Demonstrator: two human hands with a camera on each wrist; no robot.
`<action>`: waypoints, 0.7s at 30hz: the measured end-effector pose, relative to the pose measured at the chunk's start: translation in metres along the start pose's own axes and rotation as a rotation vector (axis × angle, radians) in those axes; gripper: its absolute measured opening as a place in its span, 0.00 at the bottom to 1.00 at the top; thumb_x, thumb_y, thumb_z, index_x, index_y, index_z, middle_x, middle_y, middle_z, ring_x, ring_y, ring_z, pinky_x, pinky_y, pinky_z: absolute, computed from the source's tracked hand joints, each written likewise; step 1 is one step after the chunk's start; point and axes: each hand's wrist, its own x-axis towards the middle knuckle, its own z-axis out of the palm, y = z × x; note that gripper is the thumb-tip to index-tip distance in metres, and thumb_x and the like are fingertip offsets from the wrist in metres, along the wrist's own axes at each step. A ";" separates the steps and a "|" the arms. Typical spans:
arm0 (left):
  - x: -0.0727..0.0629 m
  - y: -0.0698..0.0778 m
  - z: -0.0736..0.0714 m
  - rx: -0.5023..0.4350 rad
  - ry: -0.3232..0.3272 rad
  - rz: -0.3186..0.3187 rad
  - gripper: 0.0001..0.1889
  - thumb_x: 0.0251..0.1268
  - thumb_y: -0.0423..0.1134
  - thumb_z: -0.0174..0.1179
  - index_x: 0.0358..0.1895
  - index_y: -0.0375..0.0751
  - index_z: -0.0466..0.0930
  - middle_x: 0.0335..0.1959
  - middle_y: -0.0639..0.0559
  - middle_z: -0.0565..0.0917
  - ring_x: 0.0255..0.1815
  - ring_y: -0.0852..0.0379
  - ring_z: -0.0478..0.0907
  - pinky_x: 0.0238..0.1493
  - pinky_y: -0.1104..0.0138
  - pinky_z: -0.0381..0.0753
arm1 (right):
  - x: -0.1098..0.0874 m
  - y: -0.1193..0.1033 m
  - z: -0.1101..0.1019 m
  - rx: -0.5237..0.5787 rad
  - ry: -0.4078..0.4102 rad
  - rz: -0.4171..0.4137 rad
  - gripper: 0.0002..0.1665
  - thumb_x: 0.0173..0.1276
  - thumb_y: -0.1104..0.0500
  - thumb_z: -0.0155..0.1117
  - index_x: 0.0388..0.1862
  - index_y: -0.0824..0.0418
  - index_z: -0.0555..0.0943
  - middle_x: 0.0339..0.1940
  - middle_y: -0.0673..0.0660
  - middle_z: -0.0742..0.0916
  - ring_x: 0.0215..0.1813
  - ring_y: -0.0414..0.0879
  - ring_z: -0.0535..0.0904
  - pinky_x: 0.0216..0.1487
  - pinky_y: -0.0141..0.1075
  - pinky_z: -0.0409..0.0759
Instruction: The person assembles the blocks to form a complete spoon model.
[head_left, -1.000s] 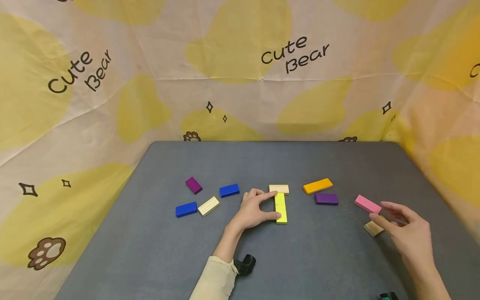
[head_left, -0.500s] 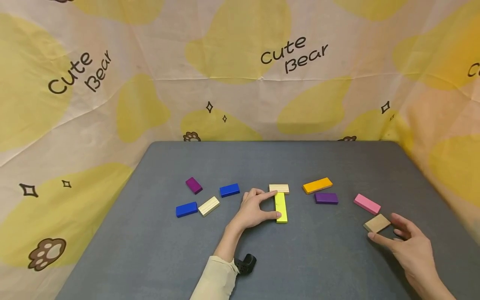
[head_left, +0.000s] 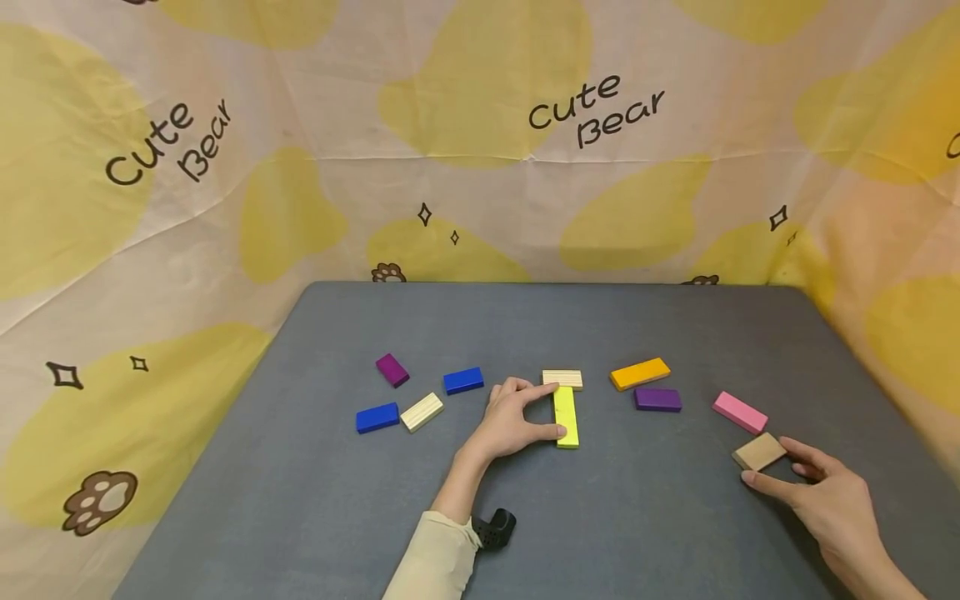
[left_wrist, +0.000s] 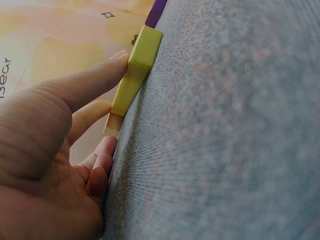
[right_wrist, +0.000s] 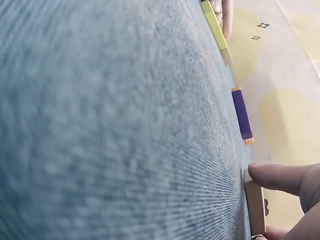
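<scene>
My left hand (head_left: 510,421) holds a yellow wooden block (head_left: 567,412) between thumb and index finger. This block lies flat, its far end meeting a pale wooden block (head_left: 562,378) set crosswise, like a T. In the left wrist view the thumb lies on the yellow block (left_wrist: 135,70), and the other fingers are behind it. At the right, my right hand (head_left: 836,500) grips a plain wooden block (head_left: 760,452) by its ends, thumb at the near end and fingertips at the far one. The right wrist view shows the thumb against that wooden block (right_wrist: 256,205). A pink block (head_left: 740,412) lies just beyond.
Between the hands lie an orange block (head_left: 640,374) and a purple block (head_left: 657,400). To the left are a magenta block (head_left: 392,370), two blue blocks (head_left: 463,381) and a pale block (head_left: 422,412). A patterned cloth (head_left: 480,108) hangs behind the grey table (head_left: 300,517).
My right hand has moved back from beside the pink block to the plain wooden block and now grips its ends. The left hand stays on the yellow block.
</scene>
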 end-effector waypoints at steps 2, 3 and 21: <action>0.000 0.000 0.000 0.000 0.002 0.003 0.36 0.53 0.54 0.74 0.68 0.58 0.75 0.49 0.53 0.68 0.46 0.53 0.60 0.48 0.57 0.64 | 0.000 0.000 0.000 -0.005 0.006 -0.025 0.60 0.47 0.39 0.81 0.73 0.64 0.66 0.66 0.69 0.71 0.56 0.55 0.64 0.38 0.32 0.67; 0.000 0.000 0.000 0.001 0.001 0.002 0.36 0.53 0.54 0.74 0.68 0.58 0.75 0.49 0.53 0.68 0.46 0.53 0.60 0.48 0.57 0.64 | 0.000 0.000 0.000 -0.005 0.008 -0.037 0.59 0.48 0.40 0.81 0.73 0.65 0.67 0.65 0.69 0.71 0.56 0.54 0.64 0.38 0.31 0.66; -0.001 0.000 0.001 0.004 0.005 -0.003 0.36 0.53 0.55 0.74 0.68 0.59 0.75 0.50 0.54 0.69 0.46 0.54 0.61 0.49 0.57 0.64 | 0.000 0.007 0.002 0.004 0.050 -0.141 0.52 0.48 0.46 0.83 0.67 0.69 0.72 0.58 0.65 0.75 0.49 0.49 0.65 0.33 0.26 0.69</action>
